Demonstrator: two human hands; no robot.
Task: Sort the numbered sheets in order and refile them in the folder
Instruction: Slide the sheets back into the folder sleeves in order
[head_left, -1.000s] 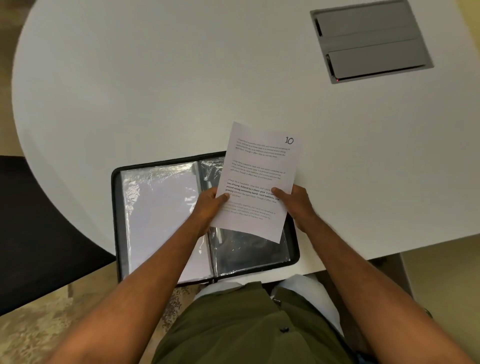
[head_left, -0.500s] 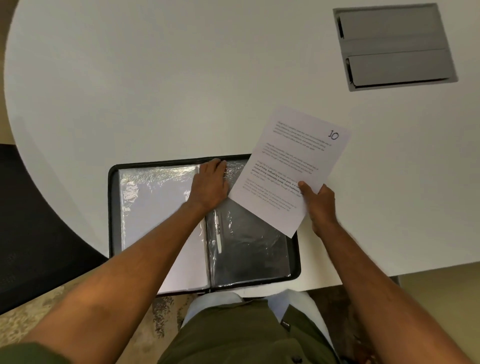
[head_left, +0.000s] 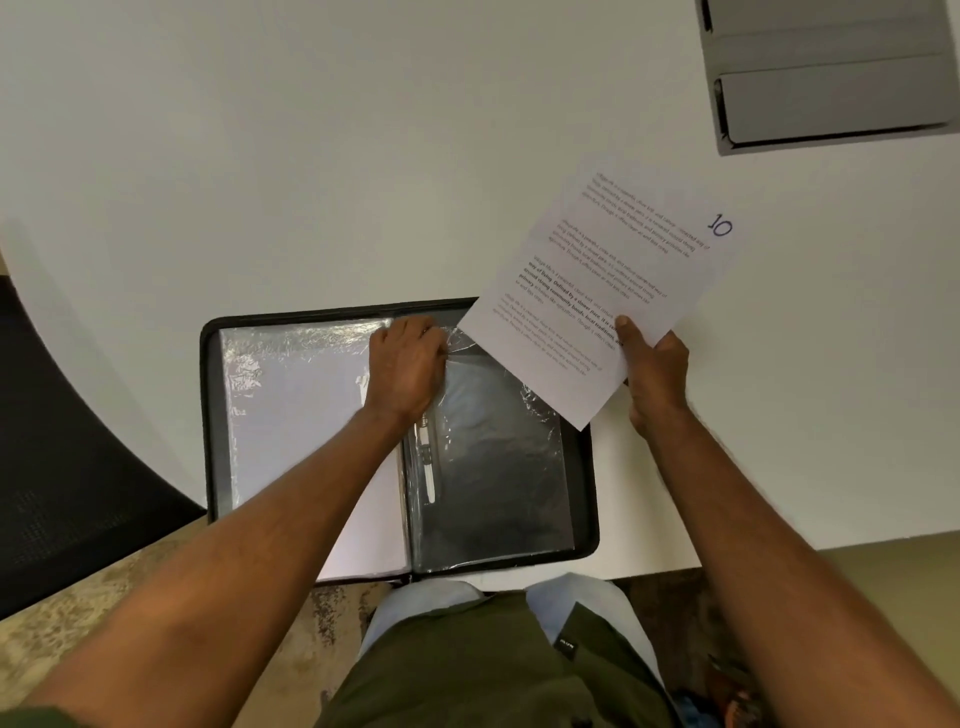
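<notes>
The right hand (head_left: 655, 371) is held above the desk's near edge, its thumb pressed on the printed face of a sheet (head_left: 602, 291) and its fingers curled beneath, so that the sheet is pinched at its lower right corner. The sheet is marked "10" by hand in its upper right corner, is tilted clockwise, and is carried clear of the desk (head_left: 260, 156), with its lower left corner overlapping the upper right corner of the folder (head_left: 213, 415).

The left hand (head_left: 408, 364) is laid on the open folder near the top of the spine. Its fingers are bent down onto the upper edge of a clear plastic sleeve (head_left: 493, 457); whether the sleeve is pinched or only pressed cannot be told. The black zip folder lies open at the near edge of the white desk, directly before the person. White sheets are seen inside the sleeves of its left half (head_left: 291, 415), while the right half shows a dark, crinkled sleeve. A white clip (head_left: 428, 467) is seen along the spine.

A grey hatch (head_left: 831, 78) is set into the desk at the far right. A black chair (head_left: 62, 467) is seen at the left.
</notes>
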